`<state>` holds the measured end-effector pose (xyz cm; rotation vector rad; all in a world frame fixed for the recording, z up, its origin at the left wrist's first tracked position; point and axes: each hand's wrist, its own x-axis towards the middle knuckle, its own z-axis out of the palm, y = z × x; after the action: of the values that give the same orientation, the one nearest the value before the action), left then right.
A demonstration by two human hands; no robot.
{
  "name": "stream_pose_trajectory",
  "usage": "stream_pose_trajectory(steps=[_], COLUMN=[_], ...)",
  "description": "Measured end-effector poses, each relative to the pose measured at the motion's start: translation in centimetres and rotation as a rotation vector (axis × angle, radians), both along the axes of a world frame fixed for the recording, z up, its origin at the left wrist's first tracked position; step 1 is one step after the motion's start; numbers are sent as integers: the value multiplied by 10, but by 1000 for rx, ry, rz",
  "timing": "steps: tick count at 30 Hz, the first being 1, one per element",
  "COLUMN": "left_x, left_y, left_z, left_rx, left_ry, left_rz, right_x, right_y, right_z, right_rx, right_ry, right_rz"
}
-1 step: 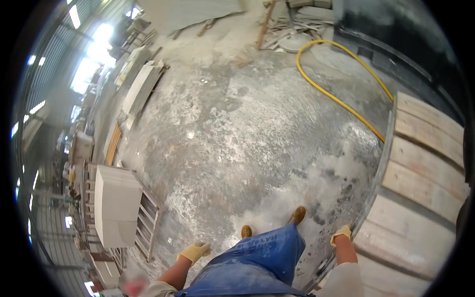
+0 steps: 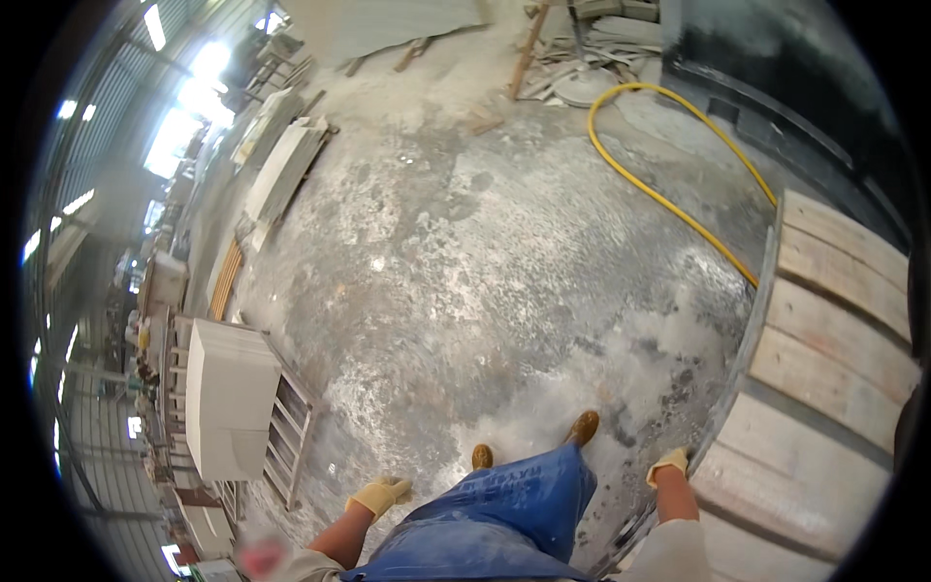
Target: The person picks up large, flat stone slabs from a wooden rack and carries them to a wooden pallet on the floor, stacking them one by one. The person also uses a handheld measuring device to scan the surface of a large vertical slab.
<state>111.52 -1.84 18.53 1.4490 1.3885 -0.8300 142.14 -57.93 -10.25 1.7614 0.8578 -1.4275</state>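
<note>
My left hand [image 2: 380, 494], in a pale yellow glove, hangs beside my blue apron [image 2: 504, 514]. Its fingers reach out to the right, and nothing shows in them. My right hand [image 2: 669, 465], gloved alike, is down by the near-left edge of a slatted wooden platform [image 2: 819, 388]. Whether it touches that edge I cannot tell, and its fingers are too small and partly turned away to read. Between the two hands, the apron hangs above my brown boots [image 2: 583, 427], which stand on the wet grey floor [image 2: 465, 291].
To the left, large pale blocks [image 2: 231, 398] rest on a slatted rack [image 2: 289, 441]. Farther off lie stacked slabs [image 2: 283, 173] and thin wooden strips [image 2: 226, 281]. A yellow hose [image 2: 645, 186] loops across the floor toward the platform. Broken slab pieces [image 2: 621, 44] lie beside a dark tank-like structure [image 2: 776, 68].
The view has shifted slightly, so the far hose and slabs sit a little lower and farther right. Both hands keep nearly the same place and pose.
</note>
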Motion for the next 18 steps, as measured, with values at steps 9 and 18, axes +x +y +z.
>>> stream_pose_trajectory(steps=[9, 18], left_x=[10, 47], left_y=[-10, 13], left_z=[-31, 13], left_rx=[-48, -56], left_ry=[32, -116], left_rz=[126, -6], right_x=[38, 5], right_y=[23, 94], right_z=[18, 105], right_rx=[-19, -171], right_ry=[134, 61], right_rz=[-80, 44])
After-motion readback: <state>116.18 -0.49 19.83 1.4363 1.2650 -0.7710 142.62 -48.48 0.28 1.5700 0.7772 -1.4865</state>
